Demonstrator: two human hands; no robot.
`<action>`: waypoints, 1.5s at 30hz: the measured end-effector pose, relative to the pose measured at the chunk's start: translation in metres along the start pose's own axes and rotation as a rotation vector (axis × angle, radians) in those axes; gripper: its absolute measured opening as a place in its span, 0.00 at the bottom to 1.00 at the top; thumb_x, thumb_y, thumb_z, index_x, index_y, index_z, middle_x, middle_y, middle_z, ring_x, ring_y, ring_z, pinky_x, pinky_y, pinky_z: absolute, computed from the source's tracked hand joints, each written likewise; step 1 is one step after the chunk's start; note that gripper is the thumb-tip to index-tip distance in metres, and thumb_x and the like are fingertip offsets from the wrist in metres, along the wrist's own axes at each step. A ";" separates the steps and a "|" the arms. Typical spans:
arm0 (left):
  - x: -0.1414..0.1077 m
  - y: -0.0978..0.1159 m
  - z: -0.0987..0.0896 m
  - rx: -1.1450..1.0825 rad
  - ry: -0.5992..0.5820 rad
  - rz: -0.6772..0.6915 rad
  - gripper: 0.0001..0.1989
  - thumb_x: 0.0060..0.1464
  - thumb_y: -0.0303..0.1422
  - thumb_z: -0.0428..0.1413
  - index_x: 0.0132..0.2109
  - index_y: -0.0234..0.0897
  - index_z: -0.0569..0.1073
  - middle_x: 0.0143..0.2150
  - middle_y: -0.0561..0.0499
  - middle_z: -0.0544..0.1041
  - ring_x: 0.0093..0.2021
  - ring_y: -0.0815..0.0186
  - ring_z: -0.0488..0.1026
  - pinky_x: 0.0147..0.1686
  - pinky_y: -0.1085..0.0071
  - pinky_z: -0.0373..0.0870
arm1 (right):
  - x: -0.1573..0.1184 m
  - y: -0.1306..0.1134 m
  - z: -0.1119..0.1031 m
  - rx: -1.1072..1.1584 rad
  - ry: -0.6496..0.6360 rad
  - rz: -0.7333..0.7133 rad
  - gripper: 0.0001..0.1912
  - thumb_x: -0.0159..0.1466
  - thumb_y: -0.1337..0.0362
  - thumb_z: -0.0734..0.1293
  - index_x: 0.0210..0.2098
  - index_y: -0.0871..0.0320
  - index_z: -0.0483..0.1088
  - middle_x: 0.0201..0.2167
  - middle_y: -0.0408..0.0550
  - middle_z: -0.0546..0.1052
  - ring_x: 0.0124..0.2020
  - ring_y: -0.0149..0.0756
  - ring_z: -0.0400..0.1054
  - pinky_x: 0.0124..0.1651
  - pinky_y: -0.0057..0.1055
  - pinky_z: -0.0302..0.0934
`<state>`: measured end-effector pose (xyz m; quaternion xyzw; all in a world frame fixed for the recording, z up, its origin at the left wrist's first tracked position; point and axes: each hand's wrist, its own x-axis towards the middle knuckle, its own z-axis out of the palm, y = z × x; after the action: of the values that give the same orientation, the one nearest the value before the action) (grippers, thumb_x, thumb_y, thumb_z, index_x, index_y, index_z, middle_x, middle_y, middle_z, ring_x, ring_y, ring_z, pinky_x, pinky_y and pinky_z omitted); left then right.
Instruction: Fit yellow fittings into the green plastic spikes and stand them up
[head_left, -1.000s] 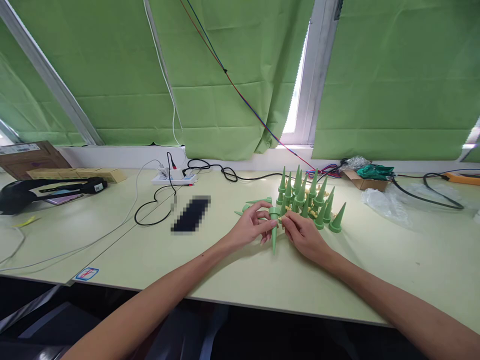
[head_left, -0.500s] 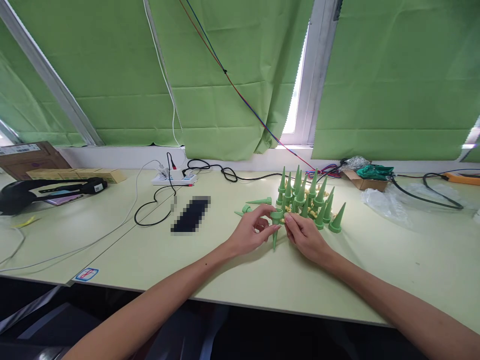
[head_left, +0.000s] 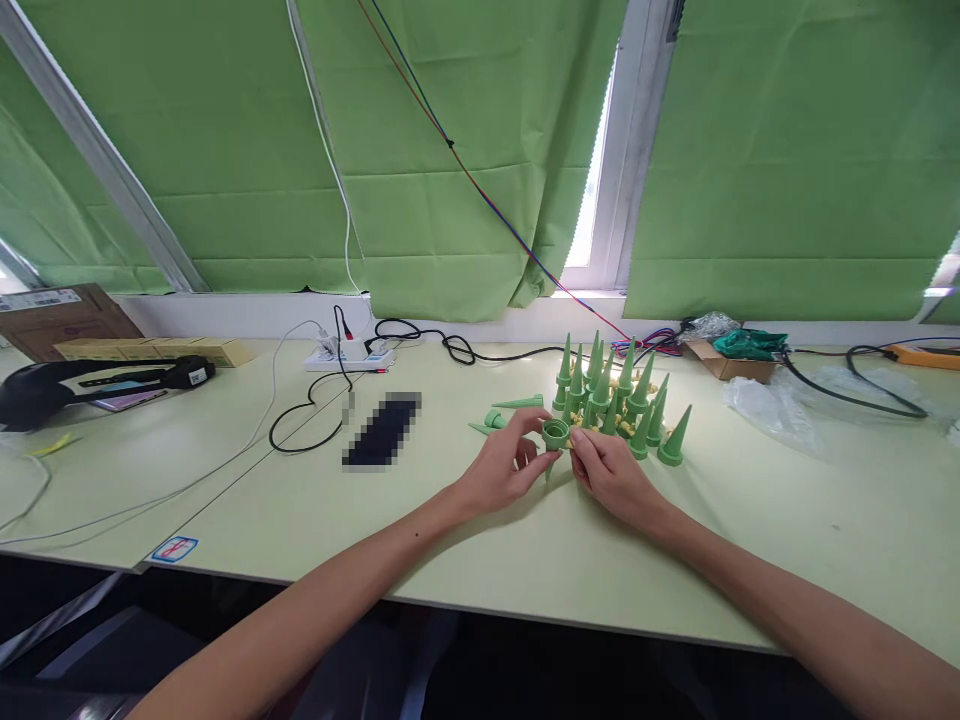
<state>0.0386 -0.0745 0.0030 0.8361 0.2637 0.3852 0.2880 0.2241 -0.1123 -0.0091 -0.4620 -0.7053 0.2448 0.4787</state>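
Observation:
My left hand (head_left: 510,462) is closed around the collar of a green plastic spike (head_left: 555,434), thumb on the near side and fingers on the far side. The spike's round hollow opening faces up toward me, and its point hangs below. Against the right side of the collar, my right hand (head_left: 609,468) pinches a small yellow part, mostly hidden by the fingertips. Behind my hands, several green spikes (head_left: 674,437) stand point up on the table, with small yellow pieces (head_left: 626,424) scattered among them. More green spikes (head_left: 517,402) lie on their sides beyond my left hand.
A blurred dark flat object (head_left: 382,430) lies on the table (head_left: 465,560) to the left. Behind it are a power strip (head_left: 349,355) and black cables (head_left: 457,348). A cardboard box (head_left: 731,362) and clear plastic bags (head_left: 772,410) lie at the right; black headgear (head_left: 97,385) is far left.
The held spike has tilted so its opening turns more toward me and less of its point shows. Both hands stay nearly in place.

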 end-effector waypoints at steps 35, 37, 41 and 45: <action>0.015 0.005 -0.010 -1.068 -0.242 -0.669 0.19 0.52 0.45 0.64 0.34 0.32 0.71 0.25 0.53 0.71 0.21 0.72 0.68 0.18 0.76 0.60 | 0.001 0.002 -0.002 -0.023 -0.050 -0.117 0.18 0.73 0.57 0.56 0.27 0.55 0.59 0.19 0.38 0.61 0.21 0.29 0.53 0.27 0.28 0.50; 0.015 0.005 -0.011 -1.079 -0.244 -0.673 0.18 0.51 0.44 0.65 0.34 0.32 0.71 0.24 0.53 0.70 0.21 0.72 0.68 0.18 0.76 0.60 | 0.001 0.003 -0.002 -0.030 -0.052 -0.121 0.18 0.73 0.56 0.55 0.27 0.55 0.60 0.19 0.38 0.61 0.21 0.30 0.54 0.27 0.28 0.50; 0.015 0.005 -0.012 -1.060 -0.250 -0.655 0.17 0.51 0.42 0.66 0.34 0.32 0.71 0.24 0.54 0.69 0.21 0.72 0.68 0.17 0.76 0.57 | 0.001 0.004 -0.002 -0.039 -0.059 -0.120 0.17 0.73 0.56 0.55 0.28 0.55 0.60 0.19 0.38 0.61 0.21 0.30 0.54 0.27 0.28 0.50; 0.014 -0.001 -0.012 -1.023 -0.282 -0.584 0.17 0.54 0.43 0.64 0.35 0.32 0.71 0.24 0.54 0.67 0.21 0.72 0.68 0.17 0.76 0.58 | 0.001 0.005 -0.002 -0.041 -0.072 -0.131 0.16 0.73 0.57 0.55 0.29 0.55 0.60 0.19 0.37 0.61 0.21 0.30 0.53 0.27 0.28 0.50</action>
<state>0.0364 -0.0612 0.0154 0.5274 0.2230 0.2536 0.7796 0.2279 -0.1098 -0.0115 -0.4154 -0.7556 0.2149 0.4587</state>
